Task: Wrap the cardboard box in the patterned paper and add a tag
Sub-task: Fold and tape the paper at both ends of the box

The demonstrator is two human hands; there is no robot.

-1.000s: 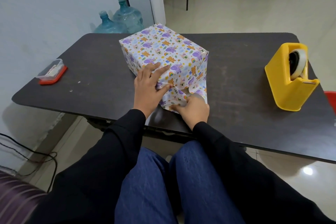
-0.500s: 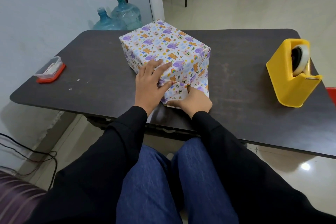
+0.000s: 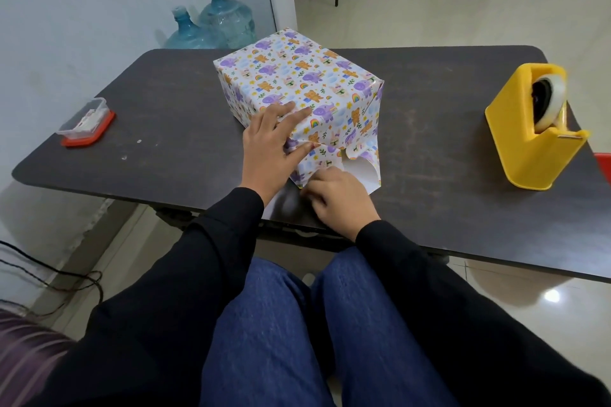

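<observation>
The box point(image 3: 297, 79), covered in white paper with purple elephants and orange bears, stands in the middle of the dark table point(image 3: 429, 149). Its near end is loose: paper flaps hang there and the paper's white inside point(image 3: 362, 173) shows. My left hand point(image 3: 272, 149) lies flat on the near left corner, fingers spread over the top edge and the fold. My right hand point(image 3: 340, 200) is at the bottom of the near end, its fingers curled on the lower paper flap against the table.
A yellow tape dispenser point(image 3: 532, 129) with a tape roll stands at the table's right end. A small clear tub with a red lid point(image 3: 86, 122) sits upside down at the left. Two water jugs point(image 3: 215, 26) stand on the floor behind the table.
My right hand has slid a little down and toward me along the bottom flap, and more white inside of the paper shows. My left hand holds its place.
</observation>
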